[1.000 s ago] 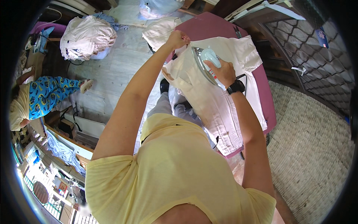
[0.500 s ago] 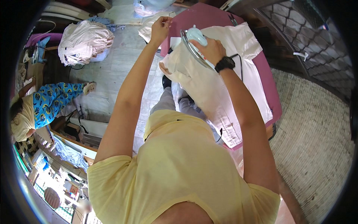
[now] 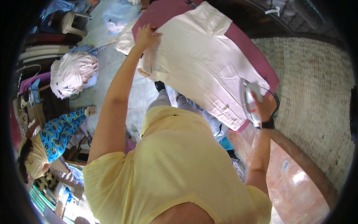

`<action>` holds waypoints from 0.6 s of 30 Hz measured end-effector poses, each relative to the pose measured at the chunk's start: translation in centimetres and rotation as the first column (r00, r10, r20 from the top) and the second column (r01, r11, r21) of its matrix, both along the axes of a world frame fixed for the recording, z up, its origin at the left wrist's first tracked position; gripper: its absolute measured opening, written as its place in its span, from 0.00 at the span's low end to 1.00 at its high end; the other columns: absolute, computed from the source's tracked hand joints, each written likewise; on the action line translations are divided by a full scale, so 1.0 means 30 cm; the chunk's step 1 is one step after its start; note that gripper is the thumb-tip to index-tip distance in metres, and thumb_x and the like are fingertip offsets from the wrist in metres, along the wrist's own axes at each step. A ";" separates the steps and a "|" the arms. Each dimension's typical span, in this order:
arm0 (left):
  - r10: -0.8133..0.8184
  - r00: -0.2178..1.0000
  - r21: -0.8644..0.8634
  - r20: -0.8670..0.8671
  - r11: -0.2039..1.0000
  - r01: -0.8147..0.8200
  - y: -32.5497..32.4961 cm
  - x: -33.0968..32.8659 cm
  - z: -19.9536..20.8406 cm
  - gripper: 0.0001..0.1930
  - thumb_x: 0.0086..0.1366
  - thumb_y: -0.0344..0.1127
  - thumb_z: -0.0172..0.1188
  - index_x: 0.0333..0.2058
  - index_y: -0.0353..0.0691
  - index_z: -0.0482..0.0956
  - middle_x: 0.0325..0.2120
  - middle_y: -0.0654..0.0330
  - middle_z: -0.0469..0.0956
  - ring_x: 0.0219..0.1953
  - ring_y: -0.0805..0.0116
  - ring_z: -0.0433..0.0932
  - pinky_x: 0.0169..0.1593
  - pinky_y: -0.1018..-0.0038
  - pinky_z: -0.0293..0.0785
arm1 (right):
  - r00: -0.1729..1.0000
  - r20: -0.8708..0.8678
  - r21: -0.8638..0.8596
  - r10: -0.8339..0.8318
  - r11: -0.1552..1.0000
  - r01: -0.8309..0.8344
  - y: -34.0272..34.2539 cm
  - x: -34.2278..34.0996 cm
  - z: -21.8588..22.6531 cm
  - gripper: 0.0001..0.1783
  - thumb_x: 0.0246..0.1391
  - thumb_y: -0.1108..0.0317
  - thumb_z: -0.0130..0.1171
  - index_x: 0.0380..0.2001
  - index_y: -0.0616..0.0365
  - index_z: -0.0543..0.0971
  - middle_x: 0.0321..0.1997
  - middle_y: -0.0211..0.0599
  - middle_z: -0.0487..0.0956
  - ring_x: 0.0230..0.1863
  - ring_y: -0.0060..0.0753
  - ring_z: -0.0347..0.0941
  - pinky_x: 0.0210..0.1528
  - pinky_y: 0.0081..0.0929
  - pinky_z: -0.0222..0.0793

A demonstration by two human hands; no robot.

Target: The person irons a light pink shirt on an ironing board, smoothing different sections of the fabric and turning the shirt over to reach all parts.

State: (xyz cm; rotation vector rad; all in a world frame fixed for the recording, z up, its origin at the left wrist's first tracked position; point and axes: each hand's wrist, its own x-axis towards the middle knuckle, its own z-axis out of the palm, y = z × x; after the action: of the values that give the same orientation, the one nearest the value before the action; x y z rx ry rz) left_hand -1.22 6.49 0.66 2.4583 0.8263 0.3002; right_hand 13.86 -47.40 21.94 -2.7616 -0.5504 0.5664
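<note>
A cream short-sleeved shirt (image 3: pixel 201 56) lies spread over a maroon-covered ironing board (image 3: pixel 257 56) in front of me. My right hand (image 3: pixel 263 107) is closed round the handle of a pale clothes iron (image 3: pixel 250 98). The iron rests by the shirt's hem, at the board's right end. At the shirt's left side, near the far left edge of the board, my left hand (image 3: pixel 146 36) lies with its fingers apart on the cloth. Part of the shirt hangs over the near edge below that hand.
A heap of cream garments (image 3: pixel 72 72) sits at the left. A filled pale blue plastic bag (image 3: pixel 120 15) lies behind the board, and a stool (image 3: pixel 74 24) stands at far left. Another person in patterned blue trousers (image 3: pixel 61 128) is at the left. Ribbed matting (image 3: pixel 305 82) borders the right.
My right hand has carried the iron from the shirt's far left part to its hem at the right. My left hand's fingers have spread onto the cloth. The whole view has shifted.
</note>
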 end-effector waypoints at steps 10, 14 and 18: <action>-0.018 1.000 -0.082 0.010 0.996 0.019 -0.056 0.036 0.043 0.20 0.62 0.52 0.62 0.40 0.40 0.77 0.29 0.48 0.78 0.35 0.41 0.77 0.41 0.56 0.72 | 0.998 -0.066 0.193 0.006 0.981 0.007 -0.257 0.003 -0.151 0.32 0.56 0.39 0.59 0.29 0.64 0.81 0.18 0.41 0.79 0.19 0.39 0.76 0.26 0.37 0.71; -0.049 0.998 0.023 0.049 0.999 0.048 -0.092 0.052 0.105 0.18 0.65 0.48 0.59 0.32 0.36 0.73 0.27 0.45 0.76 0.33 0.39 0.75 0.36 0.53 0.69 | 0.993 0.061 0.219 0.098 0.970 -0.109 -0.209 0.009 -0.333 0.31 0.48 0.35 0.64 0.26 0.58 0.82 0.18 0.48 0.79 0.23 0.52 0.79 0.27 0.42 0.74; -0.105 0.974 0.123 0.203 0.989 0.081 -0.066 0.037 0.091 0.17 0.66 0.44 0.58 0.29 0.35 0.71 0.26 0.44 0.75 0.32 0.38 0.74 0.34 0.53 0.67 | 0.928 0.182 0.290 0.325 0.884 -0.366 0.001 -0.018 -0.281 0.31 0.51 0.38 0.63 0.27 0.62 0.83 0.18 0.49 0.79 0.24 0.54 0.79 0.30 0.45 0.75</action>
State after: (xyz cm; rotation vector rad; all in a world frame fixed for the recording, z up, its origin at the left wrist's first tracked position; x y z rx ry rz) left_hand -0.12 4.50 3.38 2.5075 0.6175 0.5740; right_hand 13.31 -47.36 13.50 -2.4118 -1.0803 0.3324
